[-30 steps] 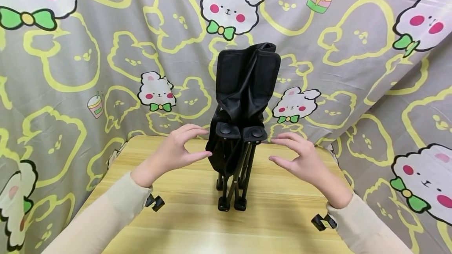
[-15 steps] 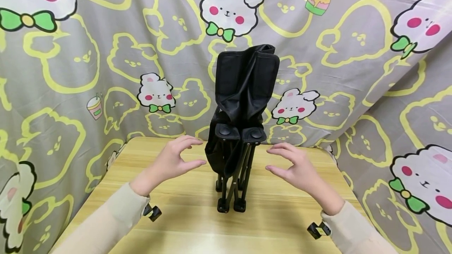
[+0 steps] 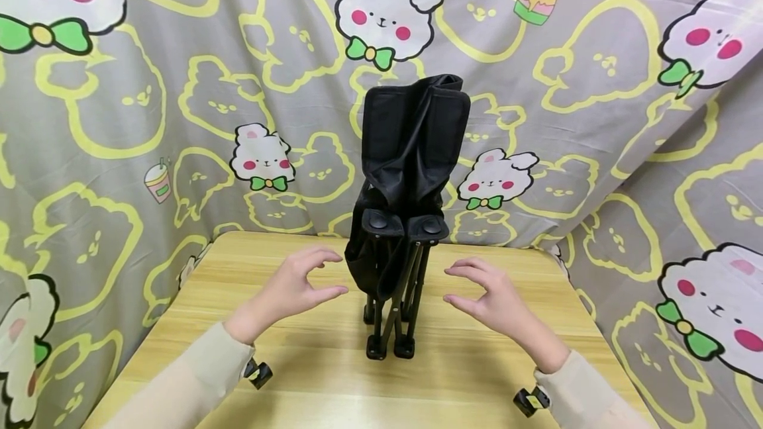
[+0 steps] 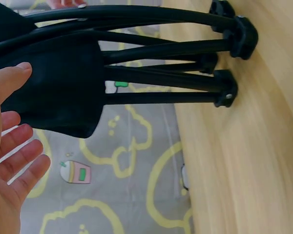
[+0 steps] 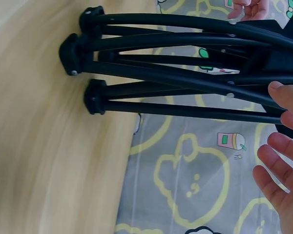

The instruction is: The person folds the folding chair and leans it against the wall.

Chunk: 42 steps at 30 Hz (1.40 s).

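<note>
A folded black camping chair (image 3: 411,151) stands upright on the wooden table (image 3: 298,363), its fabric bunched at the top and its feet on the tabletop. To its left hovers my left hand (image 3: 295,286), fingers spread in a loose C and apart from the chair. My right hand (image 3: 495,300) mirrors it on the other side, also holding nothing. In the left wrist view, the chair's dark fabric (image 4: 63,87) and thin legs lie beyond the thumb. The right wrist view has the crossed leg tubes (image 5: 176,73) near my relaxed fingers.
A grey curtain (image 3: 322,104) with rabbit prints and yellow outlines hangs behind the table and along both sides. Small black cameras (image 3: 258,373) sit at both wrists. The chair occupies the table's middle.
Both hands have lowered a little beside the chair and toward me, the right one also shifting slightly left. The chair stays standing in the same place.
</note>
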Motion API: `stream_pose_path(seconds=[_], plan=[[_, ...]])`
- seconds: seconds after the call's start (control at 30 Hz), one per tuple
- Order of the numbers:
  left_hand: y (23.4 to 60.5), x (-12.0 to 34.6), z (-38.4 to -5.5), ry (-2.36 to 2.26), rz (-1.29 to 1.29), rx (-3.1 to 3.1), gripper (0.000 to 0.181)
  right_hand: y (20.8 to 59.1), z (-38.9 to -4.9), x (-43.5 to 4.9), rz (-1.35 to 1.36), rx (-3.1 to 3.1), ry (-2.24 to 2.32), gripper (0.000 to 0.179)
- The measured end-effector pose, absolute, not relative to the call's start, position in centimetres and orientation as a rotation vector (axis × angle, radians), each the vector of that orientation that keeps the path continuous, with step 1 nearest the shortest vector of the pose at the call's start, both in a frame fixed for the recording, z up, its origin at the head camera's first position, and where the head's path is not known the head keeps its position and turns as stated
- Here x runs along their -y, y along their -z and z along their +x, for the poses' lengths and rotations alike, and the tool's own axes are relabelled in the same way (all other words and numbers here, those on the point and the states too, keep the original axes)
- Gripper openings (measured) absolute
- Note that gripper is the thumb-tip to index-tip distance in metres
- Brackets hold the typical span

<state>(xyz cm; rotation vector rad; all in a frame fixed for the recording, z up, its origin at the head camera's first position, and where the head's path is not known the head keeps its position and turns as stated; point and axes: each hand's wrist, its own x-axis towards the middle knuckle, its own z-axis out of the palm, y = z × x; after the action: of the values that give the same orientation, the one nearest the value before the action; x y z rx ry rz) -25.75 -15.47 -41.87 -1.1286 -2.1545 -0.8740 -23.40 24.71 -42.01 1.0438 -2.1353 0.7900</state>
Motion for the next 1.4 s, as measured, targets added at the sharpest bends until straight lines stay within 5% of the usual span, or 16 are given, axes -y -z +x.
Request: stream_pose_path(seconds=[1.4], plan=[[48.7,13.3,-24.1,0.813,-1.130,2.560,0.045,48.3,-22.5,-23.9,1.053,2.348,-0.785,0.041]])
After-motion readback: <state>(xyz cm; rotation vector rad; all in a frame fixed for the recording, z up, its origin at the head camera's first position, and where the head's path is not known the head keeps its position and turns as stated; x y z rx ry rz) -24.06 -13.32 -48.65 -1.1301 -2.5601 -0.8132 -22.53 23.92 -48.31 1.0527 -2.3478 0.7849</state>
